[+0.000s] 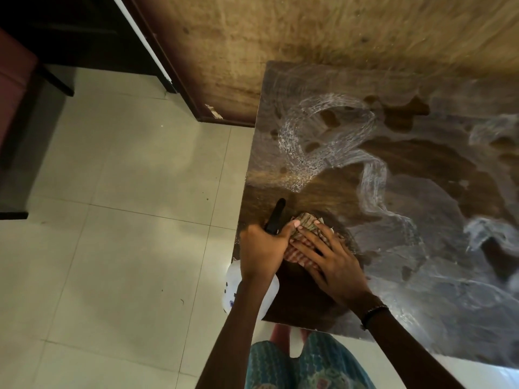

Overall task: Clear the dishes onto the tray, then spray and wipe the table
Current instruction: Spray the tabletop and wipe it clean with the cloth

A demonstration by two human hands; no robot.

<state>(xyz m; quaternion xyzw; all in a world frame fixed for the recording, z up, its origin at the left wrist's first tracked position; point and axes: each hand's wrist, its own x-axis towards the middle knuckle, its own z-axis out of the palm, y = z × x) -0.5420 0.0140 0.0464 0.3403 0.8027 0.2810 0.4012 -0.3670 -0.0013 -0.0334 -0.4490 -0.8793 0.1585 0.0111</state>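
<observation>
My left hand (pixel 262 247) grips the black head of a spray bottle (pixel 275 216) at the table's near left corner; the bottle's white body (pixel 236 279) hangs below my wrist, off the table edge. My right hand (pixel 328 258) lies flat with straight fingers on a folded checked cloth (pixel 304 233) and presses it onto the dark wooden table (pixel 407 164). White foamy streaks (pixel 323 130) of spray curve across the wet tabletop. No dishes or tray are in view.
The table stands against a brown wooden wall (pixel 309 32). Pale floor tiles (pixel 126 206) spread to the left. A dark door frame (pixel 157 57) and dark furniture (pixel 16 164) stand at the far left. My patterned clothing (pixel 303 366) shows below.
</observation>
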